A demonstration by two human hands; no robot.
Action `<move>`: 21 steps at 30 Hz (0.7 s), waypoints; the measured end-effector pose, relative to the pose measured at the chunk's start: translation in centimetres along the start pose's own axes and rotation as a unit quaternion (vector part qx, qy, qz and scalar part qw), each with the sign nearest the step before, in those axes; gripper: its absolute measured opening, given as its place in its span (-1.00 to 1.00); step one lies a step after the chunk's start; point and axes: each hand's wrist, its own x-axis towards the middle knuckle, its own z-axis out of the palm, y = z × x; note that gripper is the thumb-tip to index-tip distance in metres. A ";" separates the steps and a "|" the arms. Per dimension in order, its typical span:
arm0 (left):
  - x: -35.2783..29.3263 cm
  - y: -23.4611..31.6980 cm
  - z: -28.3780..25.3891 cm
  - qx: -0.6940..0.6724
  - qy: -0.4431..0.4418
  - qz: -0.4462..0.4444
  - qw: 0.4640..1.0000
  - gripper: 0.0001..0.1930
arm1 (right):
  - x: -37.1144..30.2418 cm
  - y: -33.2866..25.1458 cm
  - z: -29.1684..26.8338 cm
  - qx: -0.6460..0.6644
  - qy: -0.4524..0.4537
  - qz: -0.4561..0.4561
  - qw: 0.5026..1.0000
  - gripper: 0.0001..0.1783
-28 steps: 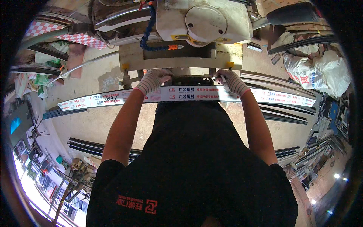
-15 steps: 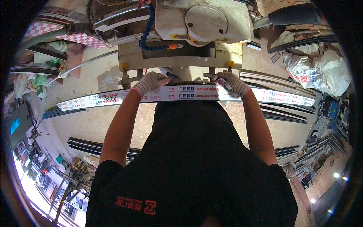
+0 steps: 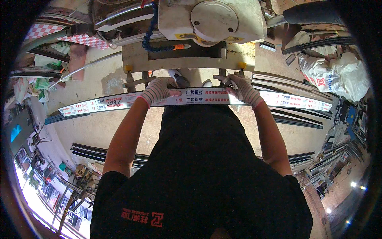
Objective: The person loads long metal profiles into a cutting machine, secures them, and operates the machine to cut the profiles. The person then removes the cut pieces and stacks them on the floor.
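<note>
A long metal profile [image 3: 195, 96] covered with white printed film lies crosswise in front of my waist. My left hand [image 3: 156, 91], in a striped knit glove, grips it left of the middle, with the thumb on the filmed face and fingers at the far edge. My right hand [image 3: 243, 90], gloved alike, closes on the profile right of the middle. Its fingertips are close to a metal clamp rod [image 3: 221, 77] of the machine, and whether they hold anything else is unclear. Dark handwriting marks the profile's left part.
Just beyond the profile stands a pale machine [image 3: 215, 24] with a blue segmented hose [image 3: 149, 38] ending in an orange nozzle. Dark profiles [image 3: 107, 153] lie on the floor at both sides. White sacks [image 3: 334, 75] sit at the far right, near a black handle [image 3: 310, 14].
My left hand has shifted slightly right along the profile, its thumb now flatter on the film. The profile has slid a little. My right hand stays nearly in place, its fingers slightly moved.
</note>
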 end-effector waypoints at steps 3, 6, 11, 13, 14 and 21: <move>0.0 1.2 -0.4 0.141 0.011 0.042 0.989 -0.35 | 0.2 0.2 0.4 -0.037 -0.024 0.053 0.998 -0.59; -0.5 2.0 -0.4 0.118 0.006 0.037 0.992 -0.29 | 0.4 1.1 1.1 -0.040 -0.027 0.010 0.999 -0.52; -2.0 3.2 0.5 0.119 0.052 -0.009 0.991 -0.36 | -0.5 2.2 2.1 0.101 -0.056 0.026 0.993 -0.29; -2.6 3.8 0.9 0.117 0.055 -0.031 0.991 -0.39 | -1.6 2.1 2.3 0.220 -0.002 0.045 0.974 -0.43; -2.9 4.1 1.0 0.121 0.059 -0.032 0.990 -0.41 | -2.2 2.0 2.5 0.120 0.034 0.000 0.992 -0.48; -5.9 5.5 3.1 0.149 0.134 0.007 0.980 -0.60 | -4.5 1.1 3.2 0.070 0.079 -0.103 0.989 -0.60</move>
